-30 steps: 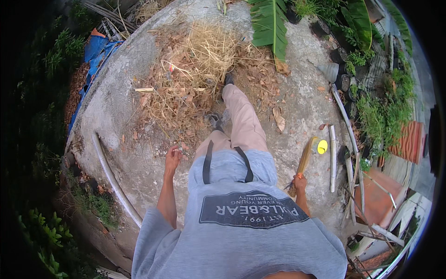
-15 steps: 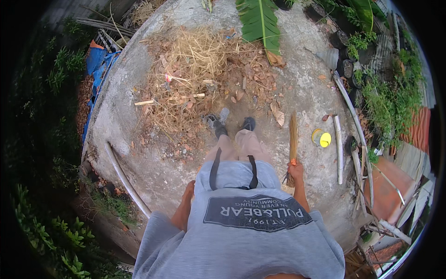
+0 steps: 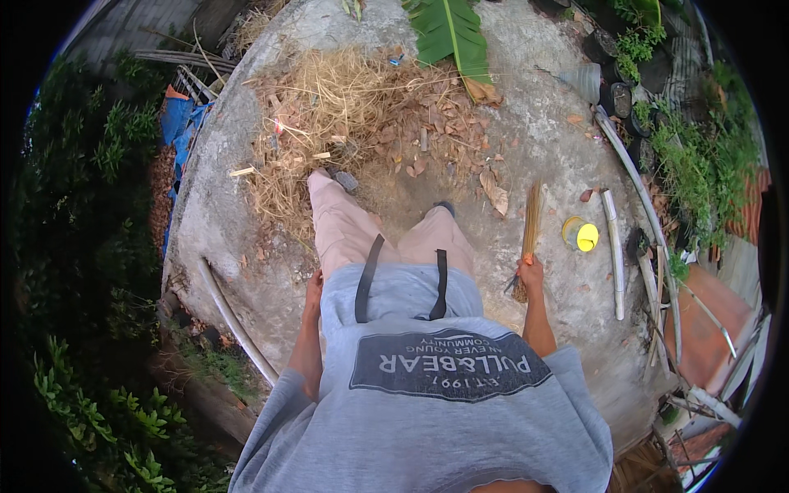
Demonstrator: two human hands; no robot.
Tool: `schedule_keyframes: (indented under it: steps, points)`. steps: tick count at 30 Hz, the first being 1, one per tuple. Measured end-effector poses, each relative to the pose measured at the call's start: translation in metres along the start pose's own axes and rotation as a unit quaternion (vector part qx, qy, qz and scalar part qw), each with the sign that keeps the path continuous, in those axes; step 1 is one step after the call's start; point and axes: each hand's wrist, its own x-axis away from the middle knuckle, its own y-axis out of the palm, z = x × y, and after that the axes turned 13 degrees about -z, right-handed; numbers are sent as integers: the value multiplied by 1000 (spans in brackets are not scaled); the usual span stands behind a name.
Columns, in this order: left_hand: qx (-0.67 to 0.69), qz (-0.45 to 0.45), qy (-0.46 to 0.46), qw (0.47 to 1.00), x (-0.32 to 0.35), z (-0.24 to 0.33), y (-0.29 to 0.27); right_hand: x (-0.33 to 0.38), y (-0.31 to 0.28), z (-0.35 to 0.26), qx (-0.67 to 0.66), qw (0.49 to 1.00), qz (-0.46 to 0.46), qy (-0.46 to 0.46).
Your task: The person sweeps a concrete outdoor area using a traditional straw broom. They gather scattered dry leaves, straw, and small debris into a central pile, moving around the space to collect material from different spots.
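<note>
My right hand [image 3: 531,269] is closed around the bound handle end of a stick broom [image 3: 532,220]. The broom's thin brown bristles point away from me, to the right of my legs. A dark, thin piece sticks out beside that grip; I cannot make out what it is. My left hand [image 3: 313,287] hangs beside my left thigh, its fingers too small and partly hidden to read. Ahead of my feet lies a heap of dry straw [image 3: 341,99] mixed with brown leaves [image 3: 436,123]. My left foot is at the heap's near edge, partly hidden by the trouser leg.
A yellow-topped container [image 3: 586,237] stands right of the broom, beside a pale pole [image 3: 614,255]. A large green leaf [image 3: 452,41] lies beyond the heap. Potted plants [image 3: 641,119] and a long curved pole [image 3: 633,168] line the right edge. Another pole [image 3: 238,320] lies left.
My left leg has swung forward and left, onto the near edge of the straw heap. The broom has shifted slightly right in my right hand. My left hand has moved slightly forward and left.
</note>
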Motion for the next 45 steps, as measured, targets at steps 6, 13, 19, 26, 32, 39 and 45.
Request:
schedule_keyframes:
  steps: [6, 13, 19, 26, 32, 39, 45]
  points:
    - [73, -28, -45, 996, 40, 34, 33, 28, 0, -2, -20, 999, -29, 0]
    - [74, -31, -85, 993, 95, -29, 6, 92, 36, -40, -11, 996, -82, 31]
    - [88, 6, -146, 985, 97, -43, 2, 95, 46, -44, 16, 991, -114, 66]
    - [118, 36, -202, 972, 113, -69, -25, 74, 76, -138, 173, 981, -86, 0]
    - [254, 103, -190, 943, 119, -90, -61, 40, 118, -210, 141, 983, -71, -91]
    - [248, 169, -222, 928, 134, -127, -77, 30, 170, -288, 184, 968, -98, -138]
    - [256, 199, -158, 933, 73, -186, -70, 4, 199, -275, 242, 955, -101, -141]
